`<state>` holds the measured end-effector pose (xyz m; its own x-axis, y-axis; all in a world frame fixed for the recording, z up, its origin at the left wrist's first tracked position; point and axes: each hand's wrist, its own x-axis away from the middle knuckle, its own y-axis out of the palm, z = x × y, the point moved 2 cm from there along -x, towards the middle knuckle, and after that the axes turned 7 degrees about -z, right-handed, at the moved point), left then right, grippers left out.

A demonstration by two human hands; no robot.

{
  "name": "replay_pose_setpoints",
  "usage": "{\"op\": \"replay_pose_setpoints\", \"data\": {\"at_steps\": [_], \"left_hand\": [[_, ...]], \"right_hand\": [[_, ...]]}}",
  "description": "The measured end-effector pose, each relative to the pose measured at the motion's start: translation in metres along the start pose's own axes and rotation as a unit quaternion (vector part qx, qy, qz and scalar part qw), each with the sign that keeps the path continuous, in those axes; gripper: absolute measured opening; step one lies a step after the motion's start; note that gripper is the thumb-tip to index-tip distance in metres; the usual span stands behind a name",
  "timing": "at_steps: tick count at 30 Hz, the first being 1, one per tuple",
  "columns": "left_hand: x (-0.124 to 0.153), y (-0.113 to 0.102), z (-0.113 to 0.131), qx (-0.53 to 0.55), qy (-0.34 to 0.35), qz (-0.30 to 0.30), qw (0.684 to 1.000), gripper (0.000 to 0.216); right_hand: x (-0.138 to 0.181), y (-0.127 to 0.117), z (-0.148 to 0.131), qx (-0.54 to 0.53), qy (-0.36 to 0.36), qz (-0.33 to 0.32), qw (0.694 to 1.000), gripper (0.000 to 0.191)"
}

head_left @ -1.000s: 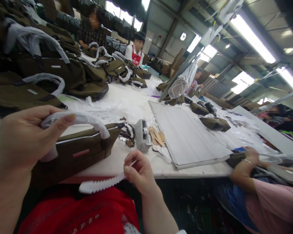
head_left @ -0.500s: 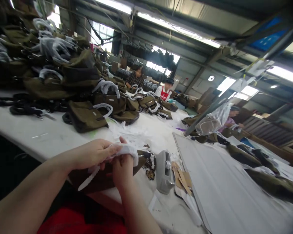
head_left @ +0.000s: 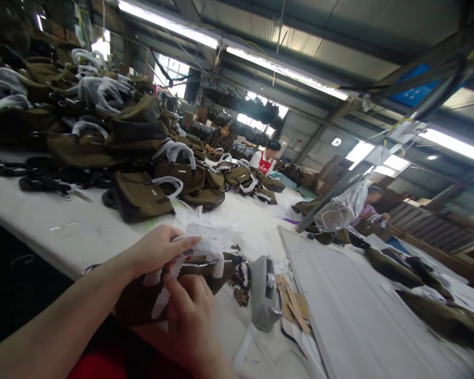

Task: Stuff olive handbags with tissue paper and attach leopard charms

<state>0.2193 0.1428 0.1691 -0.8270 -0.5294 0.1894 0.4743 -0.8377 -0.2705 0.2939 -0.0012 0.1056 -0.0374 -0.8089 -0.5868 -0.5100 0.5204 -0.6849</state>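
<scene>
An olive-brown handbag lies at the table's near edge, its zipper along the top. My left hand is closed around the bag's handle, which is wrapped in thin white material. Below it, my right hand has its fingers curled, with the thumb and forefinger at a white wrapping strip whose end hangs down over the bag. The palm side of the right hand is partly hidden. A leopard-print piece lies beside the bag.
A grey tape dispenser stands right of the bag, beside cardboard scraps. Piled handbags fill the left back, with black straps before them. A slanted pole and white board are at right. Co-workers sit farther back.
My right hand has moved down and back from beneath the handle to the hanging strip. The left hand stays on the handle. The view has shifted slightly.
</scene>
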Motion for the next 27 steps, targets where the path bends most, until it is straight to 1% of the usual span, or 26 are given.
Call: {"op": "replay_pose_setpoints", "data": {"at_steps": [1, 2, 3, 5, 7, 8, 10, 11, 12, 14, 15, 16, 18, 19, 20, 22, 27], "left_hand": [[-0.001, 0.001, 0.0, 0.004, 0.005, -0.003, 1.0, 0.059], [-0.001, 0.003, 0.0, 0.01, 0.013, -0.005, 1.0, 0.061], [-0.001, 0.004, 0.0, 0.02, 0.026, -0.002, 0.999, 0.064], [-0.001, 0.006, 0.001, 0.044, 0.058, 0.025, 0.997, 0.068], [0.0, 0.006, 0.003, 0.031, 0.099, 0.069, 0.992, 0.064], [0.002, 0.006, 0.006, 0.006, 0.121, 0.086, 0.989, 0.059], [0.005, 0.008, 0.014, -0.046, 0.152, 0.099, 0.982, 0.042], [0.007, 0.009, 0.017, -0.058, 0.159, 0.103, 0.98, 0.035], [0.009, 0.01, 0.021, -0.061, 0.161, 0.111, 0.979, 0.033], [0.011, 0.011, 0.025, -0.05, 0.156, 0.133, 0.977, 0.045], [0.011, 0.012, 0.025, -0.048, 0.153, 0.137, 0.978, 0.048], [0.011, 0.012, 0.025, -0.051, 0.151, 0.131, 0.978, 0.044], [0.009, 0.014, 0.024, -0.053, 0.153, 0.101, 0.982, 0.03], [0.008, 0.014, 0.023, -0.051, 0.158, 0.086, 0.982, 0.028], [0.008, 0.014, 0.022, -0.051, 0.165, 0.078, 0.982, 0.031], [0.01, 0.014, 0.023, -0.069, 0.179, 0.083, 0.978, 0.036], [0.015, 0.016, 0.027, -0.191, 0.189, 0.087, 0.959, 0.041]], "right_hand": [[0.0, -0.002, -0.002, 0.018, -0.024, -0.027, 0.999, 0.044], [-0.002, -0.006, -0.004, 0.026, -0.04, -0.034, 0.998, 0.04], [-0.004, -0.013, -0.006, 0.023, -0.052, -0.02, 0.998, 0.033], [-0.011, -0.031, -0.008, 0.006, -0.056, 0.047, 0.997, 0.02], [-0.024, -0.051, -0.007, -0.007, -0.038, 0.114, 0.993, 0.022], [-0.033, -0.06, -0.005, -0.015, -0.021, 0.134, 0.991, 0.023], [-0.053, -0.071, 0.004, -0.057, 0.017, 0.146, 0.987, 0.018], [-0.063, -0.073, 0.01, -0.094, 0.039, 0.138, 0.985, 0.014], [-0.071, -0.073, 0.016, -0.137, 0.066, 0.121, 0.981, 0.01], [-0.084, -0.069, 0.027, -0.216, 0.121, 0.087, 0.965, 0.01], [-0.087, -0.066, 0.032, -0.243, 0.146, 0.077, 0.956, 0.012], [-0.088, -0.064, 0.035, -0.261, 0.168, 0.072, 0.948, 0.014], [-0.087, -0.06, 0.038, -0.287, 0.196, 0.07, 0.935, 0.015], [-0.085, -0.059, 0.039, -0.297, 0.205, 0.065, 0.93, 0.016], [-0.084, -0.058, 0.038, -0.306, 0.21, 0.06, 0.927, 0.017], [-0.083, -0.059, 0.036, -0.317, 0.216, 0.054, 0.922, 0.02], [-0.081, -0.061, 0.033, -0.308, 0.237, 0.07, 0.919, 0.02]]}}
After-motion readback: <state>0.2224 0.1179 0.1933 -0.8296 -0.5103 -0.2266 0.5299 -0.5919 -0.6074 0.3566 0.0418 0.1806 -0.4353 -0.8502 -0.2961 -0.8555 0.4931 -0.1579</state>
